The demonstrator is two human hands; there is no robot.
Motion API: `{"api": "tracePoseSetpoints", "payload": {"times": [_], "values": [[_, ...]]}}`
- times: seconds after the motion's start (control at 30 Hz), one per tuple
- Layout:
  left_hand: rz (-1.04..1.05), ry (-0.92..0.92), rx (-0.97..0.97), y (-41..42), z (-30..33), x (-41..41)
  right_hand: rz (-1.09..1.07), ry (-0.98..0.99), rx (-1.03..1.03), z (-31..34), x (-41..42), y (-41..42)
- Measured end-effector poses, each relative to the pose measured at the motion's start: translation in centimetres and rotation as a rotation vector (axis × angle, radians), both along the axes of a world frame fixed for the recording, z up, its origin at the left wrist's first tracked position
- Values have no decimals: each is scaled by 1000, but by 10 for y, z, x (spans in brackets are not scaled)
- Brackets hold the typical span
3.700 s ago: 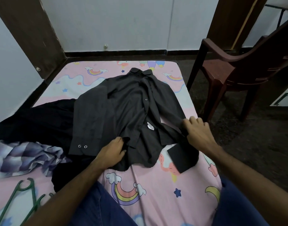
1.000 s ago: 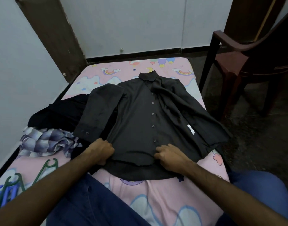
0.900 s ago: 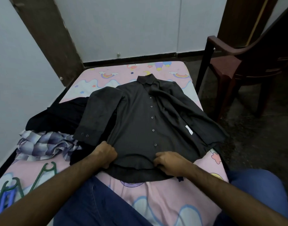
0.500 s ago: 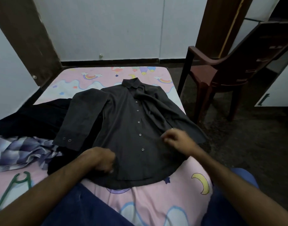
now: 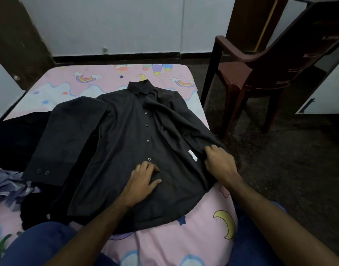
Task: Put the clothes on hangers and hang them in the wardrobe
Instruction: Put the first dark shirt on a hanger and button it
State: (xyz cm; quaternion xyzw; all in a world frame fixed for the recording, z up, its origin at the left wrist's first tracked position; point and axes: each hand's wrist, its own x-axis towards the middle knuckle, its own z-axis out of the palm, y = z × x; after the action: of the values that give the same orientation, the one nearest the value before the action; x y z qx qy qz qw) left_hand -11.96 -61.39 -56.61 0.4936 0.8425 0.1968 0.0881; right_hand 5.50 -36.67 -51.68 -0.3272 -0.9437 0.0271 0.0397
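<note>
Left hand (image 5: 143,179) now flat on shirt (image 5: 126,143), right hand (image 5: 218,162) gripping its edge

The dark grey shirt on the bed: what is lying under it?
Under the dark grey shirt the pink bedsheet shows, and a black garment at its left. How far that reaches underneath is covered.

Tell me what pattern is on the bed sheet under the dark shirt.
The bed sheet is pink with rainbows, clouds, stars and moons, seen in the head view.
</note>
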Motion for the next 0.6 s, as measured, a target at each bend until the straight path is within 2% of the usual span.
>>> {"api": "tracePoseSetpoints", "payload": {"times": [0.07, 0.1, 0.2, 0.27, 0.37, 0.43, 0.53, 0.6], "values": [[27, -17, 4, 0, -2, 2, -81, 62, -211, 9, -2, 19], [34, -17, 7, 1, -2, 3, -158, 170, -424, 19, -2, 30], [43, -29, -47, 5, 1, 1, -484, 756, -1143, 68, 8, 59], [34, -45, -97, 7, 6, -3, -590, 1046, -1369, 97, 23, 72], [19, -71, -164, 11, 11, -4, -587, 1269, -1438, 123, 36, 78], [19, -108, -192, 13, 15, -5, -560, 1304, -1446, 134, 39, 68], [50, -302, -96, 17, 29, -10, -310, 1152, -1408, 151, 25, 28], [153, -546, 54, 18, 43, -12, -54, 969, -1203, 149, 7, -1]]}}
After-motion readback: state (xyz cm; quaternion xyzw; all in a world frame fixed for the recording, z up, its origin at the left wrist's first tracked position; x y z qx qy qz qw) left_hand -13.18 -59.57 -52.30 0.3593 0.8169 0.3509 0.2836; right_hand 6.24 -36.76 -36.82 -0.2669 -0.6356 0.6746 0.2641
